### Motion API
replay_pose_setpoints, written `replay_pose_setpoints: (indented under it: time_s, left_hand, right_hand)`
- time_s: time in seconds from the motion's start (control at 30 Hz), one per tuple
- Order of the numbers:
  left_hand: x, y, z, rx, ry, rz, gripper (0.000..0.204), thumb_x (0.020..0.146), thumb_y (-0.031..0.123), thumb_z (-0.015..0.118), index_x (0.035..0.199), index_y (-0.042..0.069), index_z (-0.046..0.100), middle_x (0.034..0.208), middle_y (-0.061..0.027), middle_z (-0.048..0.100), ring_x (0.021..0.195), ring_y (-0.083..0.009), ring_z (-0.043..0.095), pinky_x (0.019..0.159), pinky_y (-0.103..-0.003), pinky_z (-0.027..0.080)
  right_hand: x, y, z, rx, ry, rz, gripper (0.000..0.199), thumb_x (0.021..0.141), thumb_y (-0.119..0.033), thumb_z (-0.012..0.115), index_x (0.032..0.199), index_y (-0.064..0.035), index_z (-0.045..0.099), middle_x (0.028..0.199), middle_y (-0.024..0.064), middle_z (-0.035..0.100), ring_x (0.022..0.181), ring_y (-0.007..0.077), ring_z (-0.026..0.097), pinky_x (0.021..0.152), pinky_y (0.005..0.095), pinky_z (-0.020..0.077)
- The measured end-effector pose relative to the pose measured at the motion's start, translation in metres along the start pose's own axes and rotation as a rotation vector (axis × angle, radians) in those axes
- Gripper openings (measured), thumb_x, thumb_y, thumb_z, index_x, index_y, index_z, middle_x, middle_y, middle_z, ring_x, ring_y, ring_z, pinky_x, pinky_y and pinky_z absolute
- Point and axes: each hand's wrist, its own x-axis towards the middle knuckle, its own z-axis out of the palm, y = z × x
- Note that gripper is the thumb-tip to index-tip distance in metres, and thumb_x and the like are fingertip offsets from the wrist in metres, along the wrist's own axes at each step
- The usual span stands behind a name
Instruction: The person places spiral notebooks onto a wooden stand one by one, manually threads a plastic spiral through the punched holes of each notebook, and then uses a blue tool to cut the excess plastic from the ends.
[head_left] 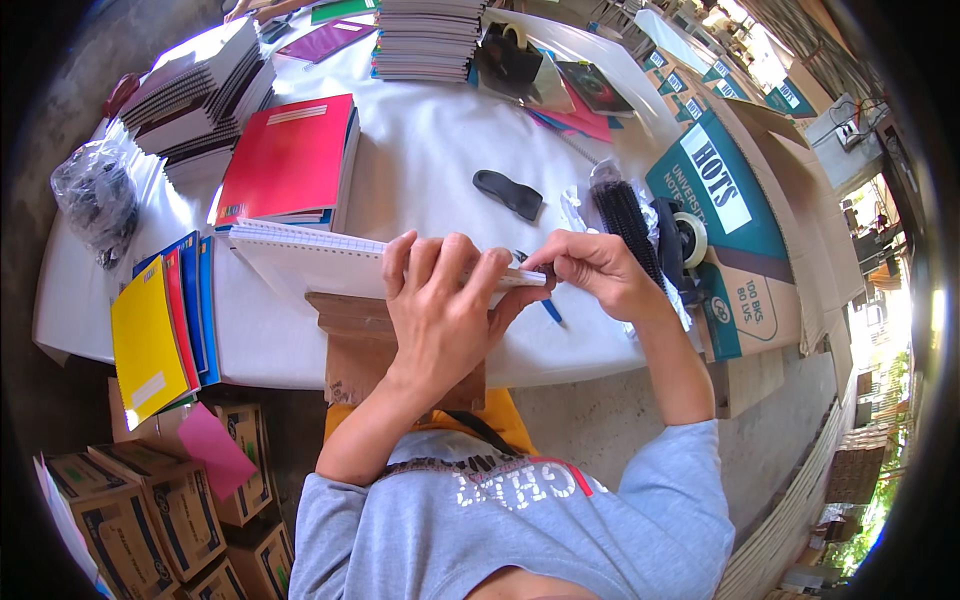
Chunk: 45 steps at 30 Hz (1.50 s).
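Observation:
My left hand (440, 290) is closed around a white notebook block (310, 262) with a row of punched holes along its upper edge, fingers over the top. At the block's right end, my right hand (600, 272) pinches with thumb and forefinger. Something small and dark shows at those fingertips, too hidden to name. Under the block stands a brown wooden support (360, 325) at the table's front edge. A blue pen-like tool (552, 311) lies just below my right fingers. Black spiral binding coils (628, 215) lie beyond my right hand.
On the white-covered table (420, 130) are red notebooks (290, 155), stacked spiral notebooks (195, 95), a tall book stack (425, 40), a black flat tool (508, 194) and a tape roll (692, 240). Yellow notebooks (150, 335) overhang the left edge. An open carton (735, 215) stands right; cartons (150, 500) fill the lower left.

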Motion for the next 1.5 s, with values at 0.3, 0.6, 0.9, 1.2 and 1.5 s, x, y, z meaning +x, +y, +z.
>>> replay_pose_setpoints:
  time_s: [0.3, 0.6, 0.9, 1.2, 1.5]
  left_hand:
    - [0.006, 0.000, -0.018, -0.107, -0.145, -0.028, 0.031, 0.063, 0.040, 0.075, 0.070, 0.013, 0.061, 0.077, -0.0019, 0.051, 0.086, -0.0224, 0.050, 0.088, -0.041, 0.031]
    - [-0.011, -0.014, -0.016, 0.144, 0.062, -0.033, 0.040, 0.065, 0.050, 0.072, 0.078, 0.014, 0.060, 0.083, -0.0026, 0.051, 0.103, -0.0229, 0.050, 0.106, -0.057, 0.000]
    - [-0.016, -0.007, -0.015, 0.092, 0.108, -0.092, 0.052, 0.062, 0.060, 0.069, 0.073, 0.011, 0.056, 0.086, -0.0100, 0.049, 0.104, -0.0273, 0.049, 0.105, -0.058, -0.005]
    - [-0.014, -0.009, -0.013, 0.038, 0.058, -0.156, 0.052, 0.061, 0.059, 0.070, 0.072, 0.010, 0.056, 0.088, -0.0102, 0.049, 0.108, -0.0277, 0.047, 0.105, -0.058, -0.005]
    - [-0.021, -0.012, 0.007, 0.157, 0.171, -0.117, 0.049, 0.061, 0.060, 0.069, 0.070, 0.014, 0.055, 0.084, -0.0081, 0.046, 0.114, -0.0300, 0.045, 0.104, -0.059, -0.009]
  right_hand:
    - [-0.002, -0.034, -0.002, -0.731, -0.078, -0.243, 0.019, 0.086, -0.007, 0.052, 0.100, -0.0076, 0.064, 0.066, 0.0060, 0.057, 0.060, 0.0151, 0.053, 0.060, 0.0242, 0.0382]
    - [-0.014, -0.036, 0.007, -0.300, -0.080, 0.159, 0.072, 0.074, -0.027, 0.072, 0.133, -0.0103, 0.033, 0.077, 0.0041, 0.060, 0.058, 0.0065, 0.052, 0.053, 0.0219, 0.0426]
    - [-0.027, -0.029, 0.010, -0.600, 0.113, -0.128, 0.024, 0.082, -0.001, 0.059, 0.105, -0.0041, 0.059, 0.069, 0.0042, 0.050, 0.059, 0.0079, 0.048, 0.051, 0.0205, 0.0374]
    - [-0.001, -0.038, 0.000, -0.353, -0.135, -0.027, 0.019, 0.083, -0.015, 0.061, 0.100, -0.0071, 0.064, 0.068, 0.0064, 0.054, 0.062, 0.0151, 0.054, 0.058, 0.0280, 0.0402]
    - [-0.002, -0.008, 0.019, -0.731, 0.162, -0.348, 0.026, 0.073, -0.013, 0.069, 0.099, -0.0118, 0.064, 0.073, 0.0016, 0.058, 0.065, 0.0178, 0.055, 0.067, 0.0331, 0.0376]
